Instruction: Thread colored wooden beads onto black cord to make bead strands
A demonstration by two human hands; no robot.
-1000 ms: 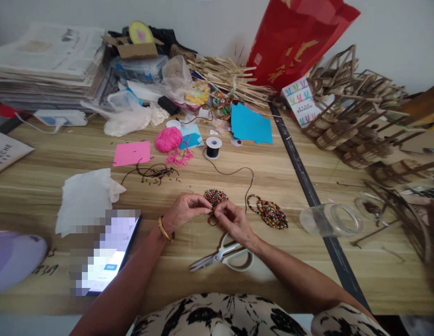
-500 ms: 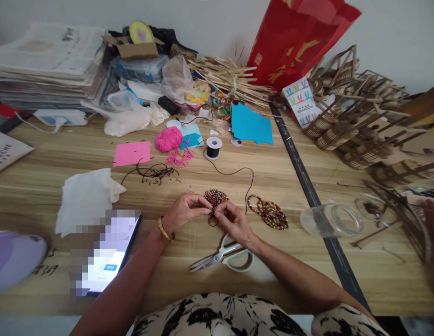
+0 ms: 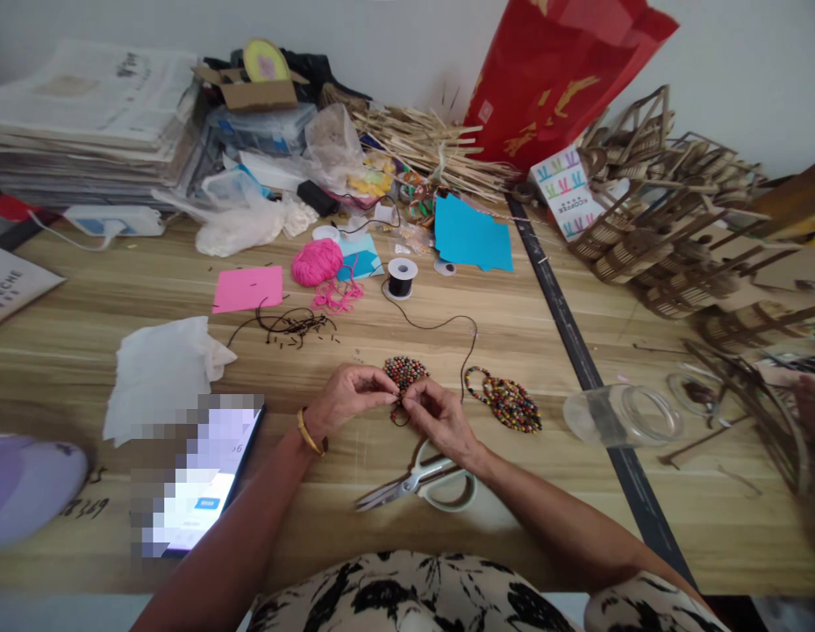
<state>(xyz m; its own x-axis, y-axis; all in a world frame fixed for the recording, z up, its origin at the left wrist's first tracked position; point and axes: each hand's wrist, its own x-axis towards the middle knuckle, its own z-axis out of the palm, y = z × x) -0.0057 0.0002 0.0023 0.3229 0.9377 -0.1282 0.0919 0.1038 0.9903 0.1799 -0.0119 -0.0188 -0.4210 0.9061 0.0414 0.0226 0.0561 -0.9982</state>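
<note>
My left hand and my right hand meet fingertip to fingertip, each pinched on a thin dark cord at the near edge of a beaded piece. The exact hold of the fingertips is too small to make out. Its round, many-coloured beads lie bunched on the table just beyond my fingers. A black cord runs from near my right hand back to a white spool. Right of my right hand lies a coil of strung beads. Scissors with pale handles rest below my right hand, partly under the wrist.
Pink yarn, a pink card and cut black cord pieces lie beyond my left hand. A phone and white cloth are at left. A clear jar lies at right; another person's hand shows at the edge.
</note>
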